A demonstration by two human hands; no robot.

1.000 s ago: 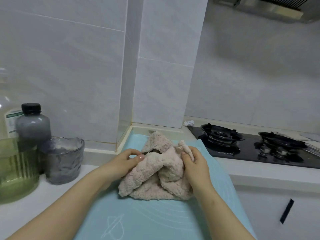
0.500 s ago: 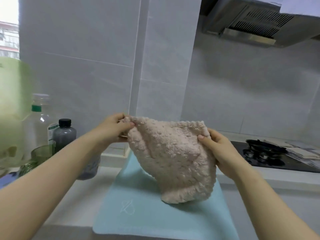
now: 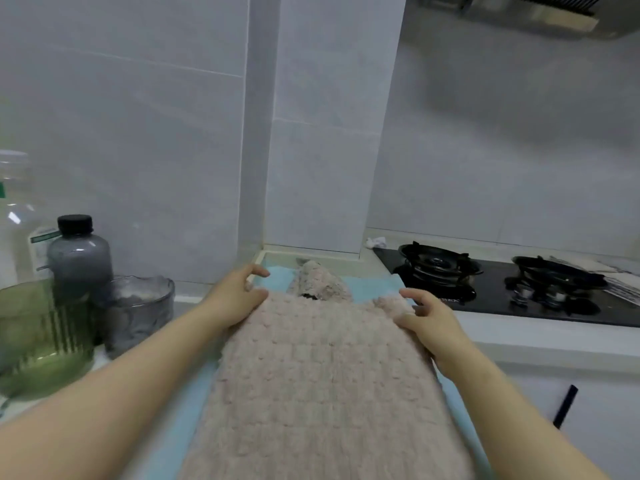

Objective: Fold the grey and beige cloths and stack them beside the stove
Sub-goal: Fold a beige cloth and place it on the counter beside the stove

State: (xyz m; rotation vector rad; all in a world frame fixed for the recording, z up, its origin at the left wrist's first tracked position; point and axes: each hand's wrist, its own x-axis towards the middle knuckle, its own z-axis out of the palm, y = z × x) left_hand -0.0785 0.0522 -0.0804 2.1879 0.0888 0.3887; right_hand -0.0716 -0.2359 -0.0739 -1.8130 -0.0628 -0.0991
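Mostly the beige cloth [image 3: 322, 375] covers the blue mat [image 3: 173, 441], near edge cut off.

No legible text — stove [image 3: 485, 301] mark blurred.

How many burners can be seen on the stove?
2. One burner at the stove's left end; the other burner to its right. More may lie beyond the frame.
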